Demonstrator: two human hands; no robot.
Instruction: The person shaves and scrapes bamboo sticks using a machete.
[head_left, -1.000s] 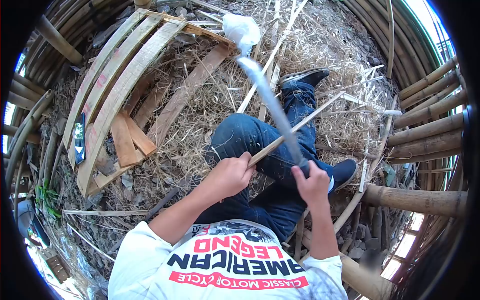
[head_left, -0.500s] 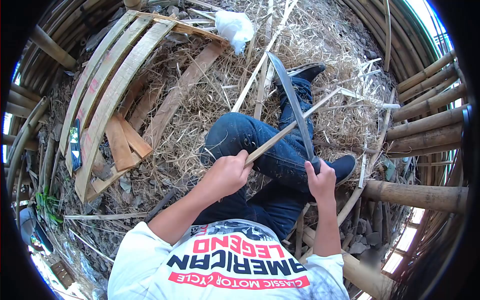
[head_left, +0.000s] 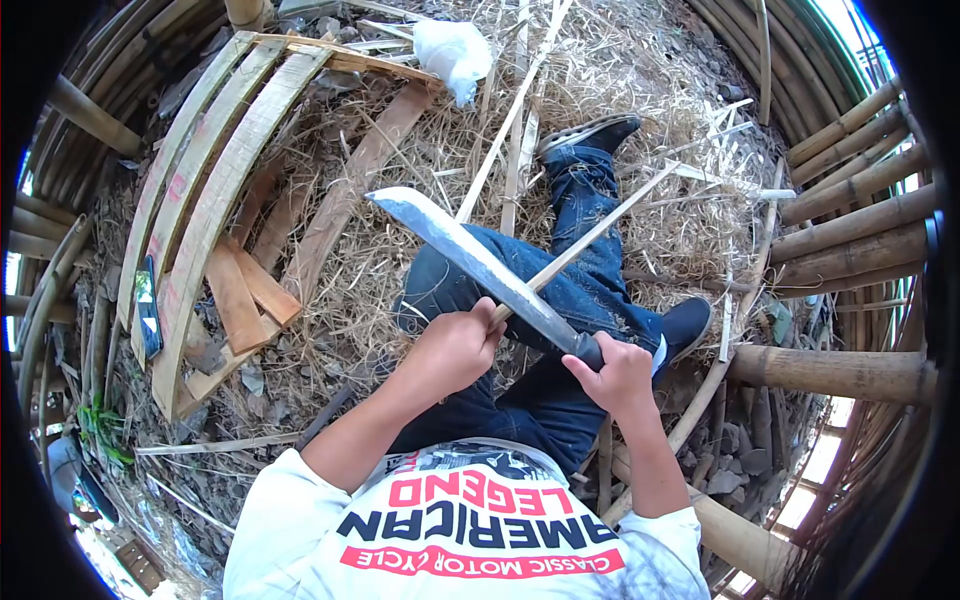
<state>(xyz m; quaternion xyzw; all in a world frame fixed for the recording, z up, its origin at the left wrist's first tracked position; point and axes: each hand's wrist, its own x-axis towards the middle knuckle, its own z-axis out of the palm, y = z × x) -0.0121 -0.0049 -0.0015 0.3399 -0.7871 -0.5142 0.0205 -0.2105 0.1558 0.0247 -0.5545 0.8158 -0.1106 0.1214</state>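
Observation:
My left hand (head_left: 457, 345) is closed round the near end of a thin bamboo strip (head_left: 604, 225), which slants up and to the right over my bent leg. In my right hand (head_left: 612, 374) is the dark handle of a machete (head_left: 460, 255). Its long, broad blade points up and to the left, crossing over the strip a little beyond my left hand. My legs (head_left: 480, 275) in blue jeans are folded below, dotted with shavings.
Pale curled shavings (head_left: 680, 230) cover the ground ahead. A slatted wooden frame (head_left: 215, 180) lies at the left with a phone (head_left: 148, 310) on it, near short boards (head_left: 238, 300). A white plastic bag (head_left: 452, 58) sits at the back. Thick bamboo poles (head_left: 840, 385) stand at the right.
The machete has swung left and drawn back along the strip toward my left hand; its tip now points to the upper left. My left hand keeps its hold on the strip.

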